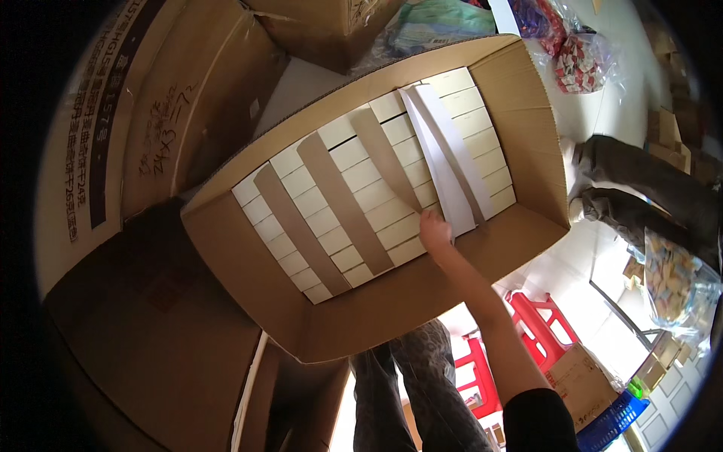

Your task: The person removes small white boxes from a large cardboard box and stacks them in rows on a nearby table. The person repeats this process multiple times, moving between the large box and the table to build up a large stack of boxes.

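A large open carton (354, 328) holds rows of white small boxes (376, 197) packed side by side. Across them lie several brown cardboard strips (335, 192) and, towards the right, white folded strips (439, 162). My right hand (435, 232) reaches into the carton from below. Its fingers are closed at the lower end of a slightly curved brown strip (388, 154), beside the white strips. The fingertips are partly hidden, but they appear to pinch that strip's end. My left hand is out of the picture.
Tall brown cartons (188, 98) crowd the left side. Bagged goods (584, 64) lie at the upper right. Another person's dark-clothed legs (648, 181) are at the right. Red plastic stools (538, 328), a smaller carton (580, 384) and a blue basket (614, 422) stand lower right.
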The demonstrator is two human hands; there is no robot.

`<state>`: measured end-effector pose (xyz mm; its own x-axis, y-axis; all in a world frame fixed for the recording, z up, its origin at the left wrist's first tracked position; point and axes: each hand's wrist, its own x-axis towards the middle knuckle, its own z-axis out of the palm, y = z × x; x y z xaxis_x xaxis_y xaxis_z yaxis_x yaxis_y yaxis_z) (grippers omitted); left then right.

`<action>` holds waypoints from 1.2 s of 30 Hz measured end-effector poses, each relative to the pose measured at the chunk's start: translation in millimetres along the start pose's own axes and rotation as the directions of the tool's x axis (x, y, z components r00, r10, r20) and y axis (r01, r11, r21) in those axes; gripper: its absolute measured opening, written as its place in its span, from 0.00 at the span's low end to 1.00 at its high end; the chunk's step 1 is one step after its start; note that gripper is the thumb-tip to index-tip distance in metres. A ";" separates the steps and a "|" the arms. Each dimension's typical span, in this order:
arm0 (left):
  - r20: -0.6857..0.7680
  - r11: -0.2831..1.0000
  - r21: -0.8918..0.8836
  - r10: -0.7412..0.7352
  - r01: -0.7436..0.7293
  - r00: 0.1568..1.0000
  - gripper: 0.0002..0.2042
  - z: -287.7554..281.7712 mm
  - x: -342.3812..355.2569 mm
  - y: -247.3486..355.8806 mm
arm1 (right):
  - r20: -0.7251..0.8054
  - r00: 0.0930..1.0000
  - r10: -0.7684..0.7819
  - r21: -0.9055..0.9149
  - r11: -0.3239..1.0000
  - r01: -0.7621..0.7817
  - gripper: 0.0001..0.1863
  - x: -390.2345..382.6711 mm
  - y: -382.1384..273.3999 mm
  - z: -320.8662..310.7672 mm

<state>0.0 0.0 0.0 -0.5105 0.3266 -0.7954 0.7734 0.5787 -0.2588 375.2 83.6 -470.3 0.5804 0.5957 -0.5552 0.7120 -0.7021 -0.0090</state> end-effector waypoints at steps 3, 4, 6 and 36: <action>0.023 0.998 -0.002 -0.059 0.060 0.998 0.18 -18.0 -18.2 -0.2 | -0.141 0.988 -0.061 0.128 0.989 0.079 0.08 -30.8 21.8 -76.4; 0.038 0.998 0.018 -0.061 0.061 0.997 0.19 -15.6 -13.5 1.1 | -0.245 0.968 -0.061 0.108 0.990 0.090 0.07 -31.7 37.6 -98.5; 0.060 0.998 0.018 -0.055 0.054 0.997 0.19 -15.8 -8.8 10.8 | -0.312 0.950 0.029 0.090 0.996 -0.001 0.05 -28.1 56.1 -144.1; 0.075 0.956 -0.285 -0.051 0.071 0.996 0.13 -10.2 18.0 -3.5 | 0.150 0.982 -0.113 0.402 0.914 0.044 0.16 -25.2 -88.4 59.1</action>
<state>-15.7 11.4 -7.8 -0.5199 0.2396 -0.8199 0.5964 0.7890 -0.1476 274.2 107.6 -504.7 0.4304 0.6060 -0.6690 0.5175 -0.7729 -0.3672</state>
